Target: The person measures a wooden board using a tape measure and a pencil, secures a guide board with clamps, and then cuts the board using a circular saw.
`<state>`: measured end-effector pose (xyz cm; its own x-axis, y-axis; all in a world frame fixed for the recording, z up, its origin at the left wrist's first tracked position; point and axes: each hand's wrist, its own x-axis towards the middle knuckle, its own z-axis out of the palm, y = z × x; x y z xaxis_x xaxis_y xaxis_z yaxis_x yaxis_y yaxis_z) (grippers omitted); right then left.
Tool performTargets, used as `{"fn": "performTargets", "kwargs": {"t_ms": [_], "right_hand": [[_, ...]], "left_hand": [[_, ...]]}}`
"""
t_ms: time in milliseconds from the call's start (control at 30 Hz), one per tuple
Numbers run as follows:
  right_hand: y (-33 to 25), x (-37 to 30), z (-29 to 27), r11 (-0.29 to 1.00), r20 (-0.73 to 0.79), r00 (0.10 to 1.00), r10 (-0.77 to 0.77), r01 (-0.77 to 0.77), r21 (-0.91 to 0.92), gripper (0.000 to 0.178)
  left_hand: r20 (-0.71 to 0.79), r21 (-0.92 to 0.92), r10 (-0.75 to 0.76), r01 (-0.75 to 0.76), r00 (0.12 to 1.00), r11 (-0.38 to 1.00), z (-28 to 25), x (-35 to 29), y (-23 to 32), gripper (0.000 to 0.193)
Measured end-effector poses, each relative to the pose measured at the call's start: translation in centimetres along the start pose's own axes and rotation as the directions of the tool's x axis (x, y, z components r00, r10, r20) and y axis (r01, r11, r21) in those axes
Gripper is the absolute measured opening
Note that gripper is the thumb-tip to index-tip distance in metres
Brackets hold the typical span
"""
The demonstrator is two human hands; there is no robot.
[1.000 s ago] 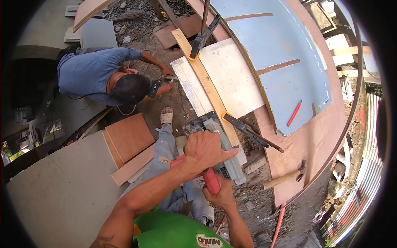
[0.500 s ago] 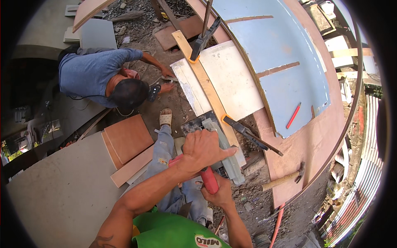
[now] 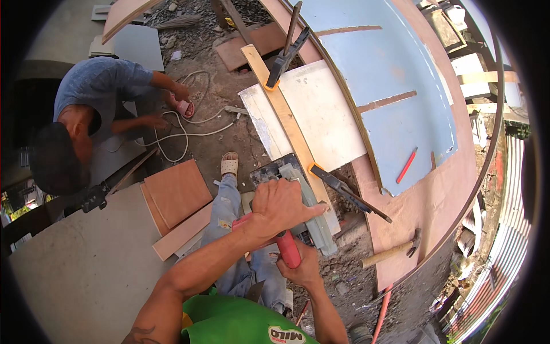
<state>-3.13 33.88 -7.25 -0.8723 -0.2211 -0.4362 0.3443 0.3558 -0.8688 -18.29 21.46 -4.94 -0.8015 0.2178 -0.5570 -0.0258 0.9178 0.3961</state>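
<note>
I hold a red and grey circular saw (image 3: 290,252) at the near end of a white board (image 3: 323,114). My left hand (image 3: 281,206) lies over the top of the saw, its fingers curled over the front and its thumb stretched to the right. My right hand (image 3: 302,267) wraps round the red rear handle. The saw's base plate (image 3: 268,171) sits beside a wooden strip (image 3: 289,120) on the board. Two clamps, a far one (image 3: 283,63) and a near one (image 3: 344,187), hold that strip. The blade is hidden.
A co-worker (image 3: 97,103) crouches at the left beside a loose white cord (image 3: 186,135). On the right, a blue panel (image 3: 366,63) bears a red pencil (image 3: 407,165); a hammer (image 3: 392,252) lies on plywood. Brown boards (image 3: 177,192) are stacked at the left.
The co-worker has drawn both hands away from the white board and leaned to the left, uncovering the cord on the ground. My hands and the saw look nearly unmoved.
</note>
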Motion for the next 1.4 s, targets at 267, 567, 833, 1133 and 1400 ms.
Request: {"fn": "performTargets", "kwargs": {"t_ms": [267,567,833,1133,1400], "right_hand": [[-0.2,0.4,0.1,1.000,-0.024,1.000,-0.003,0.004,0.005,0.032],[-0.7,1.2,0.0,1.000,0.038,0.999,0.019,-0.018,-0.011,0.035],[-1.3,2.0,0.2,1.000,-0.014,1.000,-0.024,0.024,-0.006,0.024],[-1.5,2.8,0.5,1.000,-0.002,1.000,-0.001,0.001,-0.008,0.024],[-1.8,3.6,0.8,0.997,-0.015,0.997,-0.079,0.079,0.007,0.022]], "left_hand": [[-0.008,0.002,0.015,-0.015,1.000,1.000,-0.4,0.2,-0.3,0.075],[0.033,0.010,-0.020,0.019,0.999,1.000,-1.4,0.8,-0.4,0.075],[0.028,0.025,-0.019,0.018,0.999,1.000,-1.9,1.3,-0.7,0.076],[0.035,0.013,-0.031,0.030,0.999,0.999,-2.8,1.8,-1.1,0.077],[0.015,0.016,-0.033,0.033,0.999,0.999,-3.2,2.2,-1.5,0.079]]}}
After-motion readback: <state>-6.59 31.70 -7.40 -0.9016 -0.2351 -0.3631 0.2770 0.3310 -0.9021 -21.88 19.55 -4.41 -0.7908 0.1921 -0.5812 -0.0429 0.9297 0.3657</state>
